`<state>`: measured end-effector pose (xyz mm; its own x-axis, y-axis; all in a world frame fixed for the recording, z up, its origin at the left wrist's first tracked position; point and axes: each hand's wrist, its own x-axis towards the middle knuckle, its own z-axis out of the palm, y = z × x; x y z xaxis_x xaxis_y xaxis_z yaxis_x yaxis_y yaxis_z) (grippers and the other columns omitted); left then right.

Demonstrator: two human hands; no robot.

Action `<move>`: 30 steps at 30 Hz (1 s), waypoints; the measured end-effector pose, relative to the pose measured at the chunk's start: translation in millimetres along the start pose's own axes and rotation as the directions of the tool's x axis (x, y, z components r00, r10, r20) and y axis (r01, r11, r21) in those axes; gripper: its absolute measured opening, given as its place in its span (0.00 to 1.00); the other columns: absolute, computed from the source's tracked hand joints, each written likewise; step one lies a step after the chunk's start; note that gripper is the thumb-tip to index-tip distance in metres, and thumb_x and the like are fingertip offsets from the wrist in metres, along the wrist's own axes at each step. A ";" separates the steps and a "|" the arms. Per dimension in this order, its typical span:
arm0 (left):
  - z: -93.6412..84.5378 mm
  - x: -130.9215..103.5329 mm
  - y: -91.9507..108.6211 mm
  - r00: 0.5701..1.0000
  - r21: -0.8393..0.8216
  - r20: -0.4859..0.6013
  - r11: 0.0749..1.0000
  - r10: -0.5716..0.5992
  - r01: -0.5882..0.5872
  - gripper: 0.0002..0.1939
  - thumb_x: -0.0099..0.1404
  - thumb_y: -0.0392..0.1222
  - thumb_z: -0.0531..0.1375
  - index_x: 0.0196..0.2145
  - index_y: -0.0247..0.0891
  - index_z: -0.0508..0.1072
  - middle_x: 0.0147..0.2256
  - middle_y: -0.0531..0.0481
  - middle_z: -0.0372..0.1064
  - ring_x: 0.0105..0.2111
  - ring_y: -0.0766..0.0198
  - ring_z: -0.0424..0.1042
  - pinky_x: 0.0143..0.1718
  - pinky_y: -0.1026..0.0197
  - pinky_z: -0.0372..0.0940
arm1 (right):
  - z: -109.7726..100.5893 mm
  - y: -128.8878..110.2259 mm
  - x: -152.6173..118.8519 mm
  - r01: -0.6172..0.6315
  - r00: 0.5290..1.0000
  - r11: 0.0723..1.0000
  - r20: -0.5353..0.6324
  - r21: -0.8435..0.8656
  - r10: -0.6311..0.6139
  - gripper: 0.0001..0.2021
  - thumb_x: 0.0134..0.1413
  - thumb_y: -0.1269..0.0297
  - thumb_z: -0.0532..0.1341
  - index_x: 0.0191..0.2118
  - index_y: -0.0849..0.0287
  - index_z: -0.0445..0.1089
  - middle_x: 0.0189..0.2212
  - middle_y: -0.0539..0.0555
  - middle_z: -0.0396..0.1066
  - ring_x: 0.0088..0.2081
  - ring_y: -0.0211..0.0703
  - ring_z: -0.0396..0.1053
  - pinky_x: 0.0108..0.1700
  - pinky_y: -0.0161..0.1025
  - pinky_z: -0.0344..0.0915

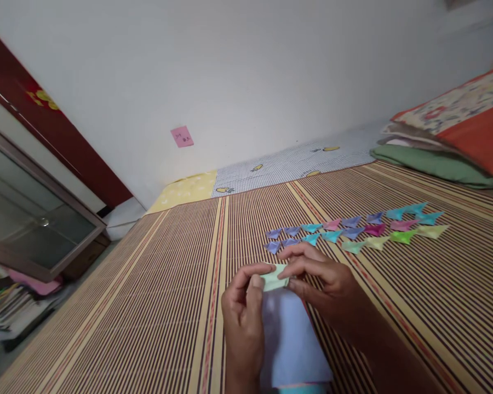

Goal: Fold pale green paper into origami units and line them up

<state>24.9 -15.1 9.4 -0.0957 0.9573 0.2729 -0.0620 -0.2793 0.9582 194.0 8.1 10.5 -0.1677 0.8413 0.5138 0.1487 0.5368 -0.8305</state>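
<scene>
Between my two hands is a small folded piece of pale green paper (274, 279). My left hand (246, 312) pinches its left side with thumb and forefinger. At the right side, my right hand (318, 276) grips the paper between thumb and fingers. Beneath them lies a stack of light blue-violet paper sheets (296, 339), with a turquoise edge at the bottom. Just beyond my hands, several small folded paper boats (332, 236) in blue, turquoise, pink, green and yellow stand in two rows.
A striped bamboo mat (168, 290) covers the surface. Folded bedding (443, 158) is piled at the right. A pink note (182, 137) is stuck on the white wall (246, 71). On the left are a glass-fronted cabinet door (33, 202) and a pile of books (8, 306).
</scene>
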 end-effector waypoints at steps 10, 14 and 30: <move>9.3 5.2 3.2 0.998 0.019 0.000 0.998 0.068 -0.068 0.05 0.61 0.34 0.68 0.28 0.39 0.78 0.36 0.50 0.77 0.41 0.61 0.75 0.44 0.63 0.68 | 1.5 -3.5 1.5 -0.180 0.983 0.969 0.052 0.167 0.174 0.07 0.61 0.62 0.65 0.33 0.55 0.79 0.45 0.55 0.75 0.50 0.50 0.73 0.54 0.47 0.64; 8.1 5.0 1.8 1.000 0.014 0.017 1.000 0.020 -0.020 0.05 0.63 0.38 0.67 0.28 0.38 0.78 0.32 0.51 0.75 0.35 0.63 0.73 0.38 0.65 0.67 | 1.6 -5.2 3.2 -0.135 0.990 0.979 0.055 0.150 0.128 0.07 0.61 0.62 0.65 0.34 0.56 0.78 0.42 0.54 0.75 0.47 0.48 0.73 0.52 0.45 0.64; 7.8 2.6 7.5 0.985 0.070 0.127 0.991 -0.120 0.112 0.12 0.64 0.45 0.66 0.28 0.35 0.76 0.26 0.52 0.68 0.28 0.65 0.64 0.29 0.66 0.60 | 4.5 -9.6 3.8 -0.113 0.993 0.982 -0.018 0.148 0.117 0.03 0.59 0.66 0.64 0.34 0.56 0.75 0.36 0.52 0.74 0.43 0.47 0.72 0.47 0.44 0.65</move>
<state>31.9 -14.1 17.9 0.0395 0.9855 0.1647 -0.0027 -0.1647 0.9863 187.5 5.8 19.5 -0.1316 0.8993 0.4171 0.0205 0.4232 -0.9058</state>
